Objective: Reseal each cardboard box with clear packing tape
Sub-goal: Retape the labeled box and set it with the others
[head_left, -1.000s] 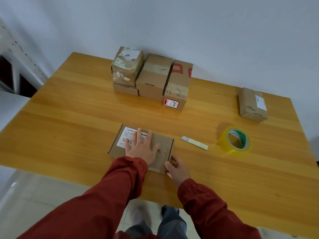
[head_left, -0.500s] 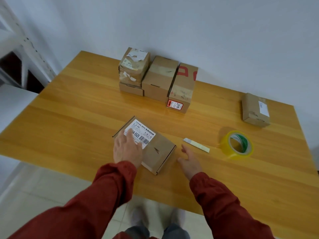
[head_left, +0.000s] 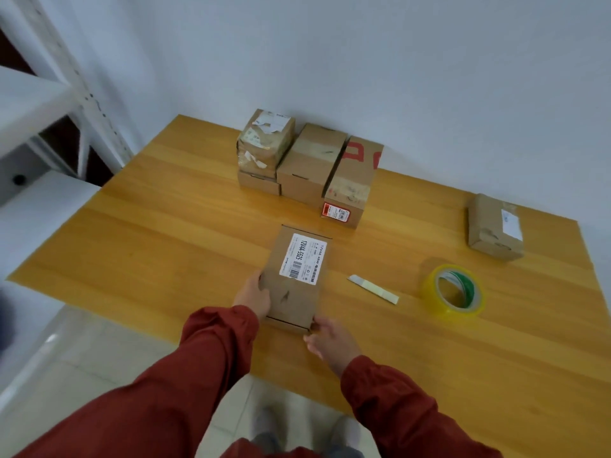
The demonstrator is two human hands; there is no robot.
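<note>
A flat cardboard box (head_left: 291, 292) with a white barcode label lies lengthwise on the wooden table (head_left: 165, 246), its short end facing me. My left hand (head_left: 254, 294) grips its left side near the front. My right hand (head_left: 330, 338) holds its front right corner. A roll of clear yellowish packing tape (head_left: 454, 294) lies flat to the right. Between box and roll lies a small pale utility knife (head_left: 373, 288).
Several cardboard boxes (head_left: 310, 166) are grouped at the back by the wall. A single box (head_left: 494, 226) sits at the far right. A white metal shelf (head_left: 49, 104) stands left of the table. The table's front edge is close to my body.
The labelled box has been turned from lying crosswise to lengthwise. My left hand moved from its top to its left side; my right hand returned to the front corner.
</note>
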